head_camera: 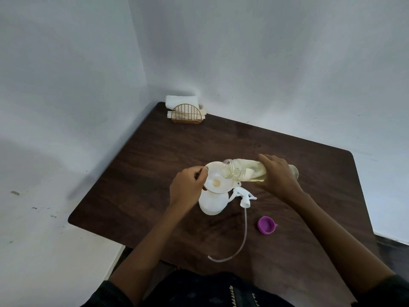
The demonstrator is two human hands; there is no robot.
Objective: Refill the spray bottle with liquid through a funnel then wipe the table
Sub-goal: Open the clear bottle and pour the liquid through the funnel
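Hands gripping: left on funnel atop spray bottle, right round tilted bottle of yellowish liquid.

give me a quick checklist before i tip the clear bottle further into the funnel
1. Funnel seated in the white spray bottle: ok, it sits on the neck, and the left hand pinches its rim.
2. Clear bottle mouth over the funnel bowl: ok, the mouth hangs above the bowl's right side.
3. Grip on the clear bottle: ok, the right hand wraps its body near the base.
4. Funnel draining: cannot tell; a little yellowish liquid sits at the bottom.
5. Fill level in the spray bottle: cannot tell, its wall is opaque.
6. Trigger head and purple cap clear of the pour: ok, both lie on the table beside it.
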